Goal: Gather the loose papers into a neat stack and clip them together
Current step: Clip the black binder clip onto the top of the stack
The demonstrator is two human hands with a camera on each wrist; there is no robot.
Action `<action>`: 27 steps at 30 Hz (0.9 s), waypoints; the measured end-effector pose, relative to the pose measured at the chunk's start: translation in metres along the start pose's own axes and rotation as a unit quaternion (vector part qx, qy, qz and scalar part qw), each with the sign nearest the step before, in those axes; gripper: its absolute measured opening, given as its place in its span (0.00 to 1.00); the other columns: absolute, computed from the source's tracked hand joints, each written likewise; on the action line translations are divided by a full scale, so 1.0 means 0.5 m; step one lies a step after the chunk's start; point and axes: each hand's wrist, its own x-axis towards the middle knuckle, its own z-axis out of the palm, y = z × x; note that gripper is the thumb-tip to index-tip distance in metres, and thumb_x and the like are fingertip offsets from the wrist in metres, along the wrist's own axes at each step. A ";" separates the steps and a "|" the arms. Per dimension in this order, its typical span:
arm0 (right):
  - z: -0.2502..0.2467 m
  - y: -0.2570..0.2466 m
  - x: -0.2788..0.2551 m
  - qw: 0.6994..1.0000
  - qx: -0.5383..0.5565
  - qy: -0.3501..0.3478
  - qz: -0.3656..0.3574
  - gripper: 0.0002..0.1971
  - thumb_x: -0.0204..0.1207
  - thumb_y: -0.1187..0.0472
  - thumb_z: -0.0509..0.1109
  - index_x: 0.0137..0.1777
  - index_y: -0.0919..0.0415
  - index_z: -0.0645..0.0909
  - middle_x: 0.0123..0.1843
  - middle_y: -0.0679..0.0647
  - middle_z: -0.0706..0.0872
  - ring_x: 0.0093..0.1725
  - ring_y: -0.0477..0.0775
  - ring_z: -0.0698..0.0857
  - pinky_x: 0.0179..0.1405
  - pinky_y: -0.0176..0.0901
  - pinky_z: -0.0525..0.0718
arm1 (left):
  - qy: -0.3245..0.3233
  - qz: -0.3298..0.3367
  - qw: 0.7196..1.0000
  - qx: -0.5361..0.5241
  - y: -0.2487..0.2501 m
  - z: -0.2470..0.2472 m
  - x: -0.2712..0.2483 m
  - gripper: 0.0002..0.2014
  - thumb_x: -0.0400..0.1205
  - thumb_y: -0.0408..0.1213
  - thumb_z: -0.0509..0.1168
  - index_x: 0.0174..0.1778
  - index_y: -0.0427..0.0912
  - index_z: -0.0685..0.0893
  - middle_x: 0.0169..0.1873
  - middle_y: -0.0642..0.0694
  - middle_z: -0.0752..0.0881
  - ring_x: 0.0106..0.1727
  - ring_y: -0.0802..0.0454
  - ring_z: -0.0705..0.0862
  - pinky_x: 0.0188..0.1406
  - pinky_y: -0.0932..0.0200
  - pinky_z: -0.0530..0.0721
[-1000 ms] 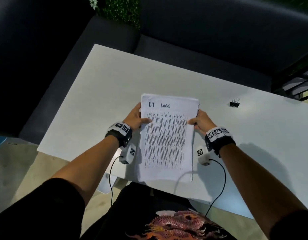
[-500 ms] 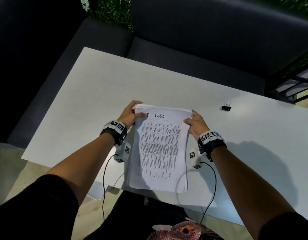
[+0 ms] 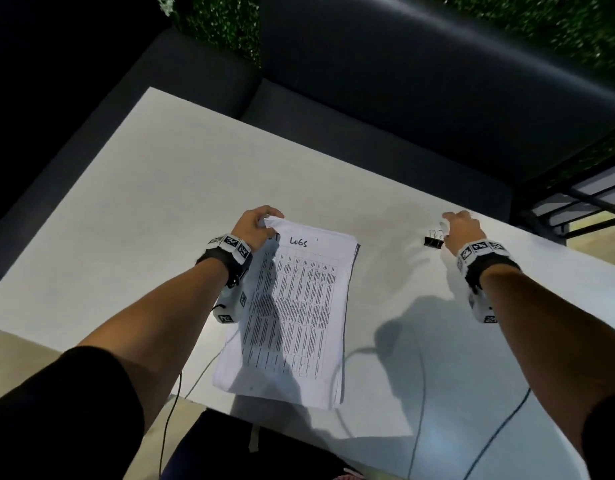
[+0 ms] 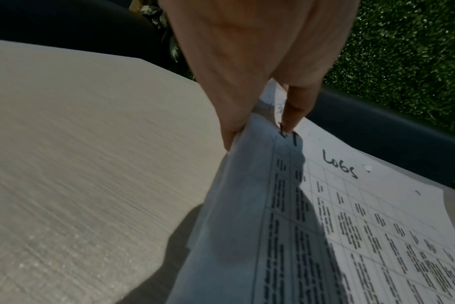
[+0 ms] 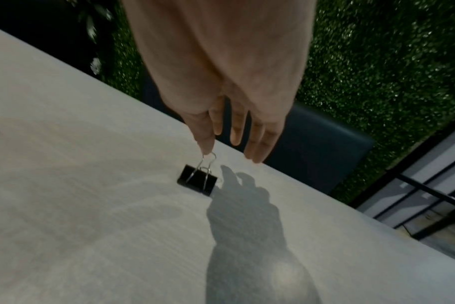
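Note:
A stack of printed papers [image 3: 299, 313] headed "Logs" lies on the white table [image 3: 143, 220], its lower end past the near edge. My left hand [image 3: 261, 225] pinches the stack's top left corner, thumb on top [image 4: 290, 115] and fingers under the lifted edge of the sheets [image 4: 351, 226]. A black binder clip [image 3: 433, 241] sits on the table to the right of the stack. My right hand [image 3: 460, 228] hovers just over it with fingers straight. In the right wrist view the thumb tip [image 5: 207, 148] touches the wire handle of the clip [image 5: 198, 180].
A dark sofa [image 3: 403, 98] runs along the table's far side, with a green hedge wall behind it. A black metal railing [image 3: 593, 202] stands at the far right. Thin cables [image 3: 416, 410] trail from my wrists across the near table edge.
My right hand let go of the stack and moved right to the binder clip. My left hand slid up to the top left corner. The stack now lies on the table.

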 end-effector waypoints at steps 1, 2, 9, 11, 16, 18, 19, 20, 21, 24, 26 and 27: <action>0.009 0.007 0.007 1.000 0.004 -0.016 -0.010 0.26 0.78 0.72 0.64 0.76 0.59 0.71 0.72 0.65 0.71 0.70 0.71 0.74 0.69 0.63 0.76 | -0.001 -0.003 1.000 0.008 0.002 0.001 0.003 0.18 0.74 0.13 0.62 0.50 0.39 0.83 0.50 0.38 0.85 0.54 0.42 0.83 0.61 0.41 0.83; 0.016 0.007 0.009 1.000 0.006 -0.025 -0.017 0.27 0.78 0.73 0.64 0.77 0.60 0.70 0.73 0.66 0.72 0.71 0.71 0.74 0.71 0.61 0.75 | 0.000 -0.008 1.000 0.018 0.000 0.002 0.009 0.18 0.74 0.13 0.63 0.49 0.41 0.83 0.50 0.37 0.86 0.54 0.40 0.84 0.61 0.41 0.83; 0.025 -0.025 -0.009 0.999 -0.027 -0.026 -0.031 0.11 0.79 0.73 0.64 0.59 0.72 0.82 0.59 0.71 0.85 0.59 0.70 0.84 0.60 0.54 0.83 | 0.008 -0.023 0.998 0.060 -0.019 0.001 0.030 0.21 0.72 0.19 0.68 0.40 0.55 0.84 0.52 0.35 0.88 0.55 0.35 0.87 0.57 0.38 0.86; 0.023 -0.038 -0.018 0.998 -0.026 -0.040 -0.032 0.11 0.79 0.74 0.61 0.55 0.73 0.84 0.56 0.70 0.87 0.55 0.70 0.86 0.58 0.53 0.85 | 0.009 -0.028 0.997 0.074 -0.006 0.000 0.025 0.19 0.72 0.20 0.69 0.40 0.55 0.85 0.50 0.33 0.89 0.53 0.35 0.87 0.55 0.39 0.87; -0.004 -0.088 -0.044 0.992 -0.023 -0.124 -0.024 0.10 0.78 0.68 0.68 0.55 0.72 0.86 0.59 0.64 0.85 0.60 0.64 0.85 0.64 0.52 0.82 | -0.004 -0.032 0.983 0.181 0.047 -0.009 0.015 0.16 0.72 0.27 0.73 0.54 0.45 0.89 0.51 0.38 0.87 0.54 0.46 0.83 0.52 0.56 0.83; -0.018 -0.109 -0.064 0.989 -0.001 -0.135 -0.063 0.08 0.77 0.67 0.69 0.50 0.71 0.86 0.58 0.65 0.86 0.59 0.65 0.84 0.61 0.53 0.83 | -0.056 -0.037 0.972 0.226 0.069 -0.018 0.016 0.18 0.72 0.28 0.74 0.58 0.43 0.88 0.49 0.38 0.86 0.48 0.49 0.83 0.49 0.59 0.82; -0.023 -0.119 -0.077 0.987 0.034 -0.132 -0.089 0.05 0.76 0.67 0.69 0.45 0.69 0.86 0.55 0.65 0.87 0.57 0.66 0.85 0.57 0.53 0.83 | -0.085 -0.038 0.966 0.241 0.078 -0.021 0.016 0.19 0.72 0.28 0.74 0.59 0.41 0.88 0.50 0.38 0.87 0.48 0.47 0.84 0.49 0.60 0.81; -0.029 -0.133 -0.092 0.981 0.091 -0.130 -0.109 0.03 0.74 0.68 0.71 0.39 0.66 0.84 0.51 0.65 0.88 0.54 0.66 0.85 0.53 0.51 0.83 | -0.110 -0.038 0.960 0.254 0.085 -0.025 0.018 0.19 0.72 0.27 0.74 0.60 0.40 0.87 0.52 0.38 0.88 0.50 0.45 0.85 0.50 0.60 0.80; -0.031 -0.150 -0.109 0.971 0.160 -0.130 -0.120 0.04 0.71 0.68 0.75 0.37 0.64 0.83 0.47 0.63 0.88 0.52 0.65 0.86 0.50 0.49 0.81 | -0.131 -0.035 0.955 0.264 0.089 -0.029 0.019 0.19 0.73 0.27 0.74 0.61 0.40 0.87 0.53 0.38 0.88 0.52 0.44 0.86 0.51 0.60 0.80; -0.038 -0.227 -0.170 0.910 0.361 -0.154 -0.133 0.18 0.64 0.75 0.79 0.54 0.65 0.83 0.47 0.61 0.85 0.47 0.59 0.85 0.53 0.45 0.80 | -0.166 -0.024 0.945 0.280 0.098 -0.037 0.017 0.19 0.74 0.26 0.72 0.62 0.38 0.85 0.51 0.39 0.87 0.49 0.48 0.83 0.51 0.61 0.78; -0.034 -0.290 -0.206 0.897 0.383 -0.160 -0.152 0.25 0.64 0.77 0.78 0.62 0.64 0.82 0.50 0.58 0.84 0.47 0.55 0.84 0.53 0.43 0.82 | -0.187 -0.013 0.943 0.274 0.104 -0.044 0.014 0.18 0.75 0.26 0.72 0.62 0.37 0.85 0.48 0.42 0.83 0.50 0.49 0.81 0.52 0.58 0.79; -0.029 -0.320 -0.217 0.905 0.363 -0.147 -0.165 0.24 0.64 0.76 0.78 0.61 0.63 0.83 0.52 0.57 0.86 0.48 0.54 0.85 0.54 0.43 0.84 | -0.200 -0.002 0.942 0.268 0.106 -0.048 0.012 0.17 0.75 0.25 0.71 0.61 0.36 0.84 0.48 0.43 0.82 0.51 0.49 0.80 0.54 0.56 0.80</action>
